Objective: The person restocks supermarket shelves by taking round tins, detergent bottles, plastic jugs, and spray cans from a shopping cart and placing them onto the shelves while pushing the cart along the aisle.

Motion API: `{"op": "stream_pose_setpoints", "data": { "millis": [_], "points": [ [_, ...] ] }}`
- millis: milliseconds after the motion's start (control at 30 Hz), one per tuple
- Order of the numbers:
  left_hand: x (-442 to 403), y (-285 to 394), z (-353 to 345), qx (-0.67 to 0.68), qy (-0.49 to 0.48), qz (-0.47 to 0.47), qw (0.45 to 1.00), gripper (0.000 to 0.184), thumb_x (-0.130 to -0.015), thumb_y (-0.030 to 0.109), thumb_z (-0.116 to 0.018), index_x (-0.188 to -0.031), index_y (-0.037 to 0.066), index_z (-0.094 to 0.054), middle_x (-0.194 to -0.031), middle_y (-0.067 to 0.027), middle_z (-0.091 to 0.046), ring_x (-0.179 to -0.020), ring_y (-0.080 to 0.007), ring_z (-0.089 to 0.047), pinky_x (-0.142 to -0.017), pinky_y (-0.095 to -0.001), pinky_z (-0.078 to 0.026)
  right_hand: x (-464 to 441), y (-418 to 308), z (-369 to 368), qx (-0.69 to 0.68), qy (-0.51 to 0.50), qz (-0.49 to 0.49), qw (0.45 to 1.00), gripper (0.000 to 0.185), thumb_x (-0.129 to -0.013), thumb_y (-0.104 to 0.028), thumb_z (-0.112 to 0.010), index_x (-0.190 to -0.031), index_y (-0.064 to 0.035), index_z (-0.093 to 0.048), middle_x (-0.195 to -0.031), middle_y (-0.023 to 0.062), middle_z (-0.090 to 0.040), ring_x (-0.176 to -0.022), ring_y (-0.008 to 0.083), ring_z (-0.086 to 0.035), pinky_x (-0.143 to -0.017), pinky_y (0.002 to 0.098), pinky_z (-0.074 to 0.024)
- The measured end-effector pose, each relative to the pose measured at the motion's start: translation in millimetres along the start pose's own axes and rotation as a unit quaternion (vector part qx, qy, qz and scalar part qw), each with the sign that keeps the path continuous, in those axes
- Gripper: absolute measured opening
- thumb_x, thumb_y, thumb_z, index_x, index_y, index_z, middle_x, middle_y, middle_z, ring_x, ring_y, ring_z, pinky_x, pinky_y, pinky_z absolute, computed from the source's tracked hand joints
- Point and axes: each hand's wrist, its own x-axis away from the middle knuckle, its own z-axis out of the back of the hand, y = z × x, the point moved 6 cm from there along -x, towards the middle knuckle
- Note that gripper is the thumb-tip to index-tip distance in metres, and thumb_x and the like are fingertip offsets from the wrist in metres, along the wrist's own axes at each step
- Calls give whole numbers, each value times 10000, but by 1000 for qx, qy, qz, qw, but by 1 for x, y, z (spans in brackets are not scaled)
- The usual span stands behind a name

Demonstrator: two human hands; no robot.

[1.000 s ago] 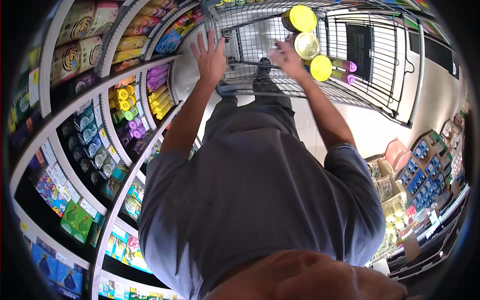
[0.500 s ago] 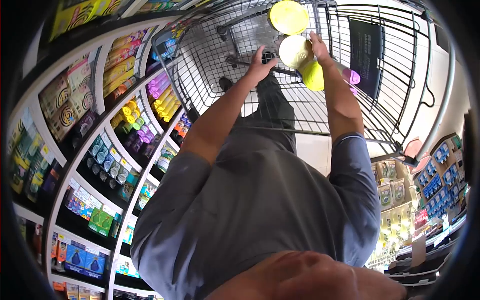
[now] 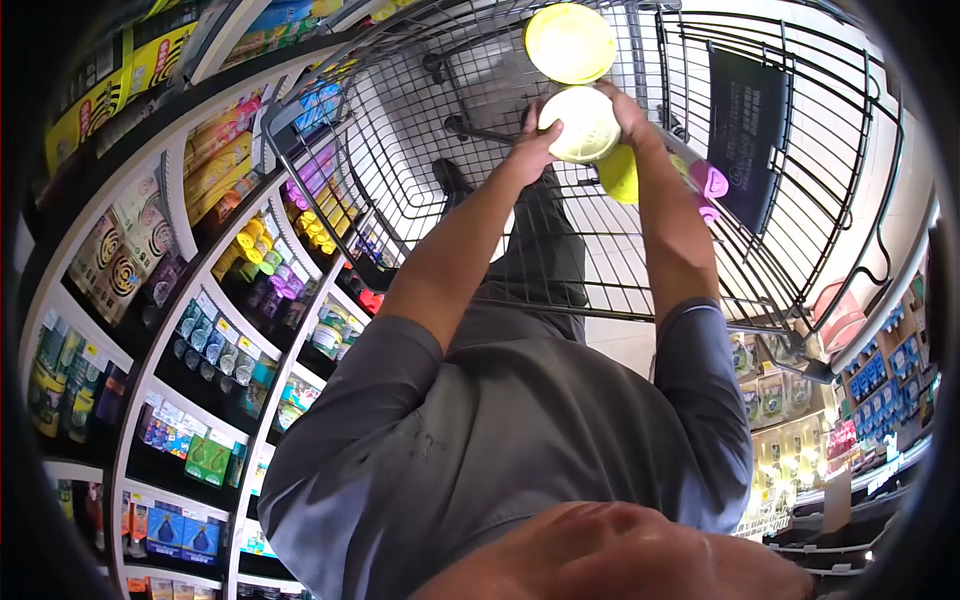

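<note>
In the wire shopping cart (image 3: 470, 290) stands a tub with a round, pale cream lid (image 3: 579, 124). My left hand (image 3: 535, 140) grips it from the left, thumb on the lid's edge. Against its right side my right hand (image 3: 625, 112) is wrapped, fingers partly hidden behind it. Just beyond is a container with a bright yellow lid (image 3: 570, 43). A yellow-green round container (image 3: 619, 176) sits nearer me, partly covered by my right forearm. To the right of that forearm lies a bottle with a purple cap (image 3: 709, 181).
Shelves of packaged goods (image 3: 215, 350) rise close on my left. A dark printed panel (image 3: 748, 135) hangs on the cart's right side. Hanging packs (image 3: 775, 390) fill a display at lower right, near a pink item (image 3: 838, 315).
My left hand has moved right and closed onto the cream-lidded tub, which it stood apart from before. My right hand stays at the tub's right side. The cart's view has shifted slightly.
</note>
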Motion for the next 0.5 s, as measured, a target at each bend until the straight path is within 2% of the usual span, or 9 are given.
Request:
{"op": "stream_pose_setpoints", "data": {
  "millis": [33, 67, 100, 167, 200, 300, 367, 433, 500],
  "points": [
    [9, 6, 2, 2, -3, -2, 1000, 770, -982, 320, -618, -1568, 245, -125, -1495, -86, -395, -1322, -266, -463, -1029, -524, -455, 2, 9, -14, -61, -89, -43, 993, 514, -948, -285, -524, -1412, -67, -489, -1340, 179, -571, -1145, 298, -594, -925, 413, -507],
    [16, 14, 2, 25, -24, 5, 999, 673, -993, 351, -588, -1533, 226, -205, -1462, -80, -420, -1304, -256, -477, -1023, -516, -462, 2, 12, -22, -41, -86, 10, 995, 592, -937, -301, -526, -1463, -55, -411, -1348, 205, -548, -1110, 319, -612, -913, 411, -525],
    [26, 20, 4, 49, -44, 12, 998, 590, -1005, 382, -558, -1498, 207, -286, -1428, -73, -445, -1287, -247, -491, -1017, -508, -470, 33, -2, -42, -25, -43, 4, 999, 685, -927, -320, -524, -1515, -37, -316, -1429, 232, -467, -1223, 339, -549, -969, 420, -502],
    [50, 27, 16, 49, -56, 0, 997, 476, -1019, 422, -506, -1415, 184, -390, -1369, -59, -485, -1265, -234, -508, -998, -502, -483, 27, 15, -47, 64, -9, 33, 997, 740, -924, -355, -517, -1537, -24, -265, -1520, 255, -343, -1364, 343, -425, -1061, 428, -432],
    [64, 31, 20, 47, -65, -8, 997, 477, -1023, 417, -497, -1420, 173, -390, -1369, -61, -493, -1267, -234, -508, -995, -499, -485, 56, 0, -58, 140, -17, 45, 989, 799, -924, -441, -527, -1548, -34, -240, -1587, 236, -224, -1458, 341, -274, -1151, 428, -312],
    [108, 43, 38, 49, -94, -33, 994, 485, -1029, 410, -485, -1426, 149, -391, -1370, -67, -507, -1275, -236, -506, -996, -489, -482, 105, -12, -83, 220, -53, 132, 965, 877, -906, -577, -519, -1542, -33, -259, -1593, 226, -220, -1474, 338, -230, -1191, 417, -223],
    [140, 58, 48, 57, -113, -56, 990, 491, -1030, 409, -481, -1427, 134, -392, -1371, -71, -513, -1280, -239, -504, -1001, -483, -475, 162, -27, -105, 187, -90, 148, 967, 949, -869, -579, -613, -1547, -33, -235, -1598, 214, -209, -1490, 332, -186, -1197, 418, -202],
    [179, 79, 50, 70, -149, -76, 983, 512, -1027, 417, -485, -1434, 122, -390, -1382, -74, -516, -1280, -240, -507, -1030, -479, -450, 225, -46, -136, 282, -120, 285, 908, 1007, -819, -489, -732, -1551, -40, -206, -1566, 215, -248, -1473, 352, -218, -1193, 420, -213],
    [217, 103, 52, 71, -176, -94, 977, 578, -1021, 424, -494, -1488, 133, -317, -1437, -72, -462, -1317, -244, -471, -1056, -488, -420, 265, -57, -171, 373, -72, 399, 835, 1111, -673, -345, -878, -1529, -47, -235, -1445, 193, -356, -1363, 360, -349, -1165, 428, -265]
  ]
}}
